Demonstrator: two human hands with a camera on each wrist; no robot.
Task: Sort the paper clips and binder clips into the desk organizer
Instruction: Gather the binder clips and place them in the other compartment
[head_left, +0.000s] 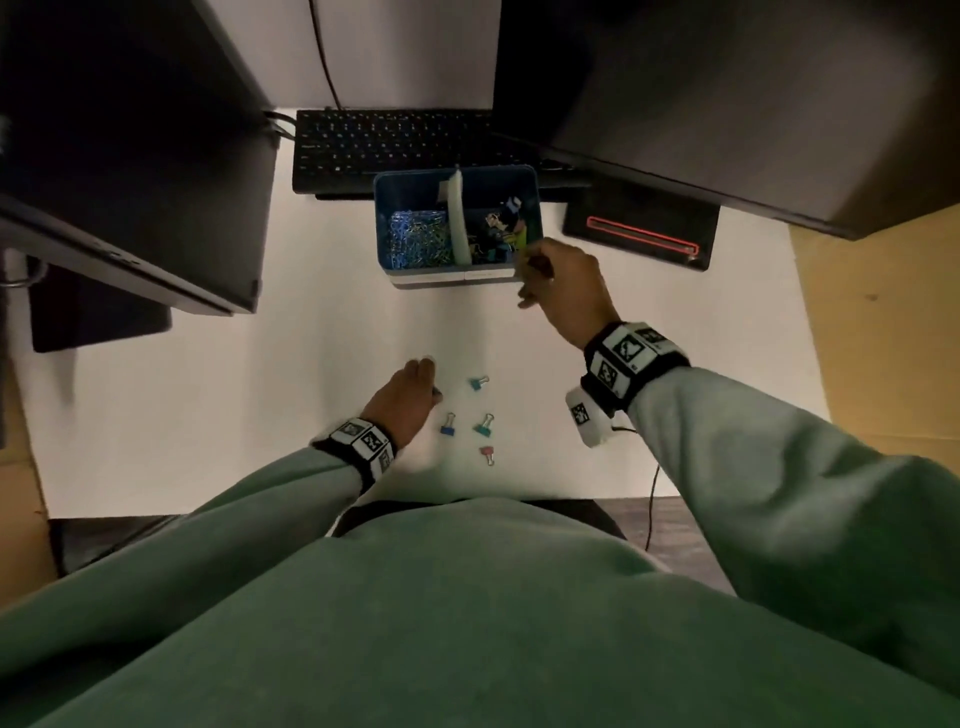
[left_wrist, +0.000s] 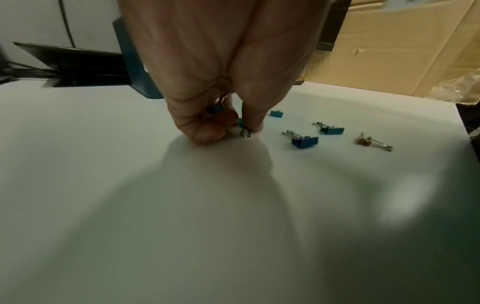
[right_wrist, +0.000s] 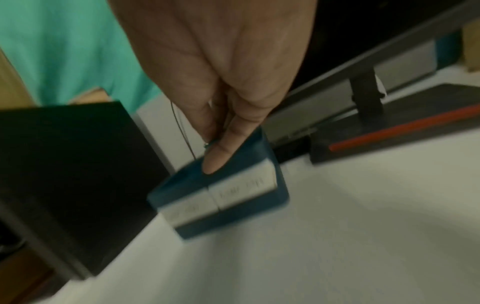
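Hands work on either side of a white desk (head_left: 208, 405) as a person in a green sweatshirt (head_left: 467, 597) sorts clips. The left hand (head_left: 402, 402) presses down near the front edge, fingers curled tightly around several small binder clips (left_wrist: 217, 110), one pinched against the surface. Just beside it lie four loose ones: a teal clip (head_left: 479, 383), a blue clip (head_left: 448, 425), a second teal clip (head_left: 484, 425) and a pink clip (head_left: 487, 454). The right hand (head_left: 563, 291) hovers at the near right corner of the blue desk organizer (head_left: 452, 275), thumb and fingers drawn together; whether anything sits between them is unclear. Paper clips (head_left: 415, 239) fill the organizer's left compartment, binder clips the right, split by a white divider (head_left: 460, 218). A black keyboard (head_left: 384, 145) sits behind.
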